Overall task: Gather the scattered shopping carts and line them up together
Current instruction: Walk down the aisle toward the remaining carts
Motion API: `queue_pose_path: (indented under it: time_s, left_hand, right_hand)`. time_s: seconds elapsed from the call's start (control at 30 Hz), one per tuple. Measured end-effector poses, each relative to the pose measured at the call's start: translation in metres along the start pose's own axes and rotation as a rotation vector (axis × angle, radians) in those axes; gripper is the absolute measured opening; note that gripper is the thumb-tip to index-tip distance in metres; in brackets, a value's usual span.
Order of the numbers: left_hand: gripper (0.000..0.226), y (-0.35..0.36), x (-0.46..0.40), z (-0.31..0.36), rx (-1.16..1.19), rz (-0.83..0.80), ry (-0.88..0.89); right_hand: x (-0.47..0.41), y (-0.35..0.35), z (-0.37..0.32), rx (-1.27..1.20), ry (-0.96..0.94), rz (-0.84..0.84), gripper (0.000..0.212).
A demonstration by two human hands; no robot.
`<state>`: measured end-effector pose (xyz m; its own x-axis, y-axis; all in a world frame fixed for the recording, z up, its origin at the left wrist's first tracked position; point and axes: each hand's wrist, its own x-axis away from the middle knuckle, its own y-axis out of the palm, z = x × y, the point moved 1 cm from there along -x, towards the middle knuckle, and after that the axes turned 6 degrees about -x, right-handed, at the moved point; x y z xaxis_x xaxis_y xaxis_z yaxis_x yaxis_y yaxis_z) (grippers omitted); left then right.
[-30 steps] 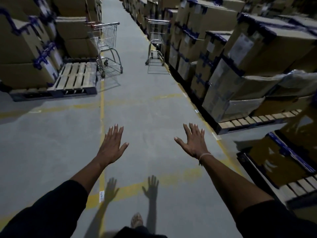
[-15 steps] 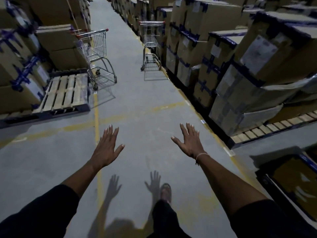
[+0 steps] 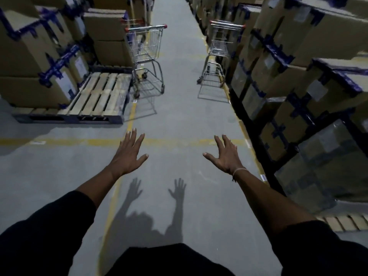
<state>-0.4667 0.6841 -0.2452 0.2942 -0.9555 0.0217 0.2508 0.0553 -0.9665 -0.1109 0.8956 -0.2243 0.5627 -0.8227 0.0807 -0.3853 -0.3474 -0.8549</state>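
Both carts sit larger and lower in view than a second ago: the person has walked up the aisle toward them. Left cart stands at the far left, just beside the pallet. Right cart stands at the far right, close against the stacked boxes. The carts are well apart, not yet lined up. Left hand and right hand are stretched forward, fingers spread straight, holding nothing. Neither handle is within reach yet; gathering has likely not begun.
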Motion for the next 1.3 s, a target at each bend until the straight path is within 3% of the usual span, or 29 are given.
queue_pose_path:
  time_s: [0.17,0.4,0.6,0.97,1.17,1.3]
  left_hand:
    - [0.083,-0.015,-0.092,-0.025,-0.075,0.047,-0.016]
    - [0.084,-0.024,-0.258,-0.079,-0.097,0.073,0.02]
    - [0.091,-0.043,-0.405,-0.14,-0.09,-0.012,0.035]
    - [0.092,-0.079,-0.641,-0.207,-0.112,-0.017,0.109]
    - [0.098,-0.069,-0.777,-0.241,-0.096,-0.001,0.049]
    - [0.098,-0.079,-0.862,-0.262,-0.088,0.03,-0.012]
  right_hand:
    - [-0.116,-0.016,-0.021,0.08,-0.099,-0.004,0.119]
    - [-0.297,-0.002,-0.045,0.159,-0.134,0.001,0.118]
    - [-0.443,0.003,-0.072,0.147,-0.11,-0.024,0.119]
    - [-0.676,-0.005,-0.085,0.047,-0.053,0.013,0.116]
    - [-0.843,-0.008,-0.074,0.064,-0.072,-0.007,0.098]
    - [-0.954,-0.022,-0.078,0.068,-0.106,-0.038,0.1]
